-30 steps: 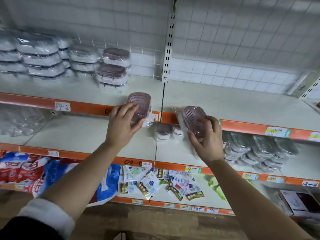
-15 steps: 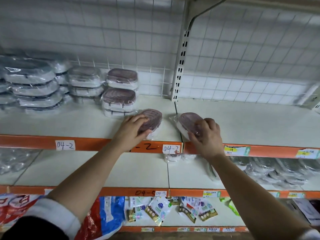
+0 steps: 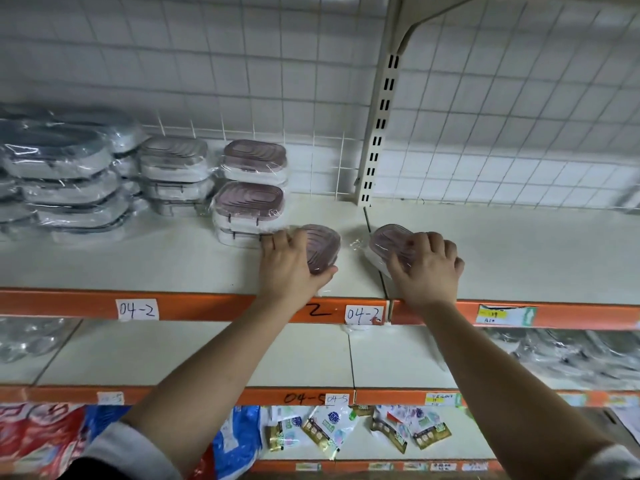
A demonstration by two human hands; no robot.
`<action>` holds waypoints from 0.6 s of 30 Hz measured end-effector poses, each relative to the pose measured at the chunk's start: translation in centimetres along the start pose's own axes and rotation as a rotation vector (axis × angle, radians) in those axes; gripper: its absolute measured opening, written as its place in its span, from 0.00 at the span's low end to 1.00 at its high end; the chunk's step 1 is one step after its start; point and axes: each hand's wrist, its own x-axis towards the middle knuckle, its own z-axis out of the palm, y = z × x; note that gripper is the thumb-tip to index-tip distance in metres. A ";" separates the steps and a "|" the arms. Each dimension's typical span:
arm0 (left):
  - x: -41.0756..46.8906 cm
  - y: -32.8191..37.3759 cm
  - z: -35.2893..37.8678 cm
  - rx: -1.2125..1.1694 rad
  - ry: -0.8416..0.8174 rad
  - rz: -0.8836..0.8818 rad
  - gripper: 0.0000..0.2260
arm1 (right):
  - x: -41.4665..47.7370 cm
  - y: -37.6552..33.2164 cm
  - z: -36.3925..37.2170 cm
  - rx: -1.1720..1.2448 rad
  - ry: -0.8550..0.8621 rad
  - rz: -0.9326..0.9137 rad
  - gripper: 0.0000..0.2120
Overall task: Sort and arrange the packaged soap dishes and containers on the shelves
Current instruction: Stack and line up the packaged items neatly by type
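What changed: a second ago both wrapped pink dishes were up in the air in front of the shelving. Now they're both down on the top shelf (image 3: 156, 268), a bit deeper in than half a second back.
Left hand (image 3: 291, 268): draped over the left soap dish (image 3: 325, 245), fingers curled across it, thumb hooked on the near edge, so it's got hold of it.
Right hand (image 3: 427, 268): fingers clamped over the right soap dish (image 3: 386, 240), which looks slightly tilted under the wrap.
Neighbours: the matching pink stack (image 3: 251, 202) sits just past the left fingertips. The grey stacks (image 3: 69, 178) are well out to that hand's left.
Meaning: I'd say the carry is done. What's left is sliding or stacking both dishes against the pink stack, then letting go.
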 end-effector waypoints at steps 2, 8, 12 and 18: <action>0.3 0.0 -0.4 -0.054 0.005 0.020 0.30 | 0.0 0.3 0.2 0.016 0.008 -0.011 0.26; 0.3 -0.7 -2.5 -0.253 0.046 0.242 0.26 | -0.1 0.9 0.6 0.007 0.030 -0.053 0.21; 2.4 -2.8 -5.4 -0.293 -0.061 0.289 0.29 | -0.2 0.8 0.5 0.010 0.029 -0.053 0.25; 5.8 -7.5 -10.5 -0.433 -0.213 0.157 0.28 | -0.1 0.8 0.5 0.017 0.022 -0.045 0.22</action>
